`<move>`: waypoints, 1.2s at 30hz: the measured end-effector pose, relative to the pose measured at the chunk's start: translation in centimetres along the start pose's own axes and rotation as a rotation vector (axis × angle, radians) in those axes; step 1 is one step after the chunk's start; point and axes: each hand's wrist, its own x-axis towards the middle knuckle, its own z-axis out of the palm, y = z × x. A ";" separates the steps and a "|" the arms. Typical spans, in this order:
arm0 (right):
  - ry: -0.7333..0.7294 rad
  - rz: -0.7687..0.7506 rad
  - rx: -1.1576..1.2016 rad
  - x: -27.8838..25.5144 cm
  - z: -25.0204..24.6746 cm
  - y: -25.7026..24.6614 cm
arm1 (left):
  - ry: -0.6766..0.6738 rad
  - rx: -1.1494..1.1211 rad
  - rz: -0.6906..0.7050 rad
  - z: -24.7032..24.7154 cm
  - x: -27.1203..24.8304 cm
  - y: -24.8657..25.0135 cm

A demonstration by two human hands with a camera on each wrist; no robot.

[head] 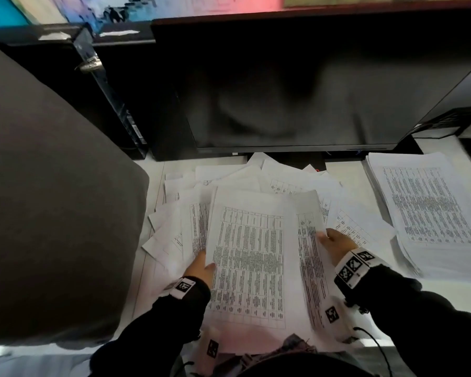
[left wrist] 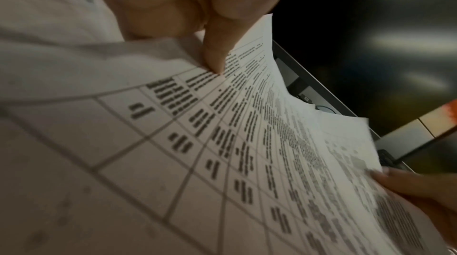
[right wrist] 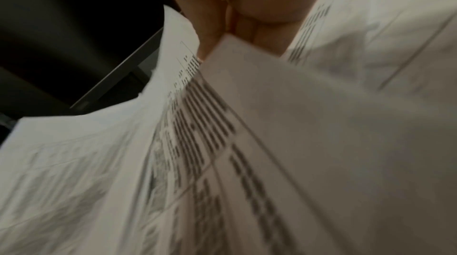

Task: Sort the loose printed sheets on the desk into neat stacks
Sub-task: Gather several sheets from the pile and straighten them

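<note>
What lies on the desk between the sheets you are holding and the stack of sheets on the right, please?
In the head view, fanned loose sheets lie between the held sheets and the right stack, then a bare strip of white desk.

My left hand (head: 199, 269) shows only its back and thumb from the head view; the fingers are tucked under the sheet (head: 249, 257) I hold. Same on the right: my right hand (head: 337, 242) has its fingers hidden behind the second sheet (head: 309, 240). The print on both is too smeared to read, and the right wrist view is blurred almost throughout. The loose pile (head: 237, 178) runs under these sheets, so I can't tell how many lie there. The neat stack (head: 430, 210) far right is cut by the picture's edge. The monitor (head: 297, 91) hides the desk (head: 443, 287) behind it.
</note>
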 end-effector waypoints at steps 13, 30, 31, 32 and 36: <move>-0.108 0.053 -0.074 -0.8 1.1 -0.1 | 0.399 -0.234 -0.114 -2.2 1.4 -2.5; -0.050 0.068 -0.054 -1.1 1.8 -1.5 | 0.180 -0.262 -0.047 -1.0 -0.1 -4.0; -0.015 0.085 -0.043 -1.0 1.6 -1.4 | 0.266 -0.331 -0.094 -1.6 0.1 -4.7; 0.019 0.100 -0.018 -0.9 1.4 -1.2 | 0.335 -0.431 -0.141 -2.0 0.6 -5.5; 0.019 0.129 -0.023 -0.8 0.9 -0.8 | 0.368 -0.876 -0.222 -3.0 1.4 -6.8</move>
